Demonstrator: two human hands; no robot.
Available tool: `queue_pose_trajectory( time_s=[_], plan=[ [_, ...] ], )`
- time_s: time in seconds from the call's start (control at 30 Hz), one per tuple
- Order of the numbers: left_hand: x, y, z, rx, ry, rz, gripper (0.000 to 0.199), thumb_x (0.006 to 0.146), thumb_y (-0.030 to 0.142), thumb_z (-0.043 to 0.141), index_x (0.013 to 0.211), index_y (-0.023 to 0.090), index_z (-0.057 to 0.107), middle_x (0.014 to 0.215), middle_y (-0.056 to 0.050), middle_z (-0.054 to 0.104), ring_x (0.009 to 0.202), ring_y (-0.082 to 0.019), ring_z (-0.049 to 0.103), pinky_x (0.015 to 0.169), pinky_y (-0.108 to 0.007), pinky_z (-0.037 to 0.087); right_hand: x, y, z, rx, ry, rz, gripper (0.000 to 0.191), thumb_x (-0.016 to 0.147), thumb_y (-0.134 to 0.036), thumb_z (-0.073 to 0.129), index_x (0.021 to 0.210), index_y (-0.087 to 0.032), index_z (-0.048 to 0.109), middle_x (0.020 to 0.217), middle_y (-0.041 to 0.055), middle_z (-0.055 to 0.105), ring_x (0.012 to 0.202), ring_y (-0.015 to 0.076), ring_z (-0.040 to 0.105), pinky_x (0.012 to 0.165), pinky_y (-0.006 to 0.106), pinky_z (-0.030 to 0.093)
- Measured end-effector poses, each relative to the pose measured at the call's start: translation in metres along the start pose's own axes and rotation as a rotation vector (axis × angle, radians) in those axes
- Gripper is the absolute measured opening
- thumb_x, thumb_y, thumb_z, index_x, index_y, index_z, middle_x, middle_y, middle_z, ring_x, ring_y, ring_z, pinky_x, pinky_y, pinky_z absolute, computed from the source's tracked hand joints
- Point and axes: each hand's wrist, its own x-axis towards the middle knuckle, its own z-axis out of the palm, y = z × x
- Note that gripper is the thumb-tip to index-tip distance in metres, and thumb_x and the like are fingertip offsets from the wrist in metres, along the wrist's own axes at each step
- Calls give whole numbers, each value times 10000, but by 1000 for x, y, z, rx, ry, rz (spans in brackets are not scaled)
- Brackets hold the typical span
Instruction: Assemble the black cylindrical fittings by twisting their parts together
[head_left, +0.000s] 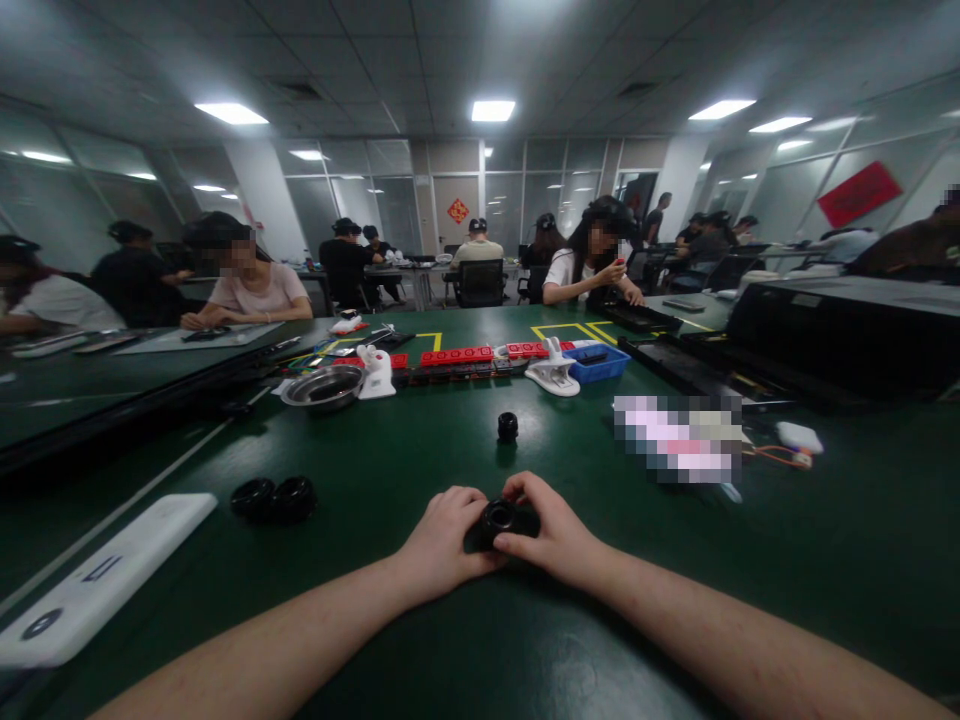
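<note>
Low over the green table, both my hands meet on a black part with a round, ring-like opening (499,515) facing up. My left hand (448,532) is closed around its left side. From the right, my right hand (551,530) grips it with thumb and fingers beside the ring. The lower part is dark and half covered by my fingers, so its kind is unclear. A short black ribbed cylinder (508,428) stands just beyond my hands. Two similar black ribbed rings (274,498) lie together to the left.
A long white casing (105,580) lies at the left. Further back are a metal bowl (324,386), white clamp-like stands (553,370), red blocks in a row (456,356) and a blue tray (600,362). Large black housings (840,335) stand at right. Other people work around.
</note>
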Motion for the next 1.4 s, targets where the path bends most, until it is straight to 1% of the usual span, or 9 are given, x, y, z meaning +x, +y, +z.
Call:
queue_pose_trajectory(
  time_s=[0.2, 0.3, 0.43, 0.53, 0.67, 0.8, 1.0, 1.27, 1.4],
  plan=[
    [0, -3, 2, -1, 13, 0, 393, 668, 418, 640, 981, 206, 534, 1018, -40, 523, 950, -231, 459, 811, -363, 374, -1, 4, -3, 94, -116, -197, 391, 719, -124, 502, 1100, -194, 459, 1079, 70, 503, 1014, 207, 469, 888, 373, 365],
    [0, -4, 3, -1, 15, 2, 382, 664, 409, 644, 973, 211, 538, 1022, -36, 521, 948, -230, 462, 808, -357, 377, -3, 6, -2, 108, -97, -111, 495, 708, -137, 522, 1180, -193, 384, 1156, 93, 474, 1055, 225, 452, 908, 406, 348],
    [1, -3, 3, -2, 5, -1, 348, 674, 417, 629, 945, 212, 552, 1001, -33, 521, 928, -226, 469, 785, -345, 385, -2, 3, -1, 43, -46, -22, 376, 705, -263, 598, 1043, -177, 455, 985, 70, 528, 898, 207, 507, 797, 364, 415],
    [1, -2, 2, -4, 5, 2, 353, 679, 424, 624, 953, 213, 550, 998, -33, 519, 926, -224, 467, 783, -344, 382, 0, 1, -3, 16, -52, -55, 258, 711, -253, 587, 944, -179, 501, 896, 43, 529, 828, 190, 509, 749, 337, 427],
    [0, -4, 3, 1, 14, 5, 396, 670, 422, 635, 989, 209, 534, 1009, -38, 524, 938, -228, 464, 802, -353, 372, 0, 3, -4, 111, -130, -167, 360, 744, -167, 497, 1102, -187, 463, 1076, 76, 508, 1009, 213, 472, 876, 379, 371],
    [0, -3, 3, 5, 6, 8, 386, 669, 431, 633, 976, 216, 544, 1022, -40, 521, 946, -237, 461, 806, -360, 369, -2, 8, -1, 132, -99, -76, 468, 765, -226, 511, 1203, -181, 352, 1149, 103, 478, 1056, 226, 455, 899, 415, 354],
    [1, -1, 1, -15, -5, -15, 360, 677, 431, 623, 956, 216, 552, 1002, -38, 520, 929, -233, 466, 788, -352, 380, 0, 4, -3, 26, -72, -38, 280, 716, -259, 591, 965, -179, 490, 915, 48, 534, 835, 193, 511, 753, 345, 431],
    [1, -3, 3, -4, 9, 4, 385, 663, 412, 645, 975, 211, 545, 1021, -38, 522, 937, -227, 465, 809, -358, 377, -3, 9, -2, 110, -135, -77, 494, 760, -210, 535, 1218, -190, 352, 1186, 100, 465, 1072, 225, 448, 914, 407, 349],
    [1, -2, 1, -13, 1, -4, 348, 673, 411, 635, 942, 207, 553, 993, -36, 525, 917, -224, 469, 790, -350, 385, -2, 9, 0, 56, -82, -33, 389, 743, -295, 577, 1082, -169, 434, 1024, 84, 523, 927, 214, 506, 813, 375, 416]
  ],
)
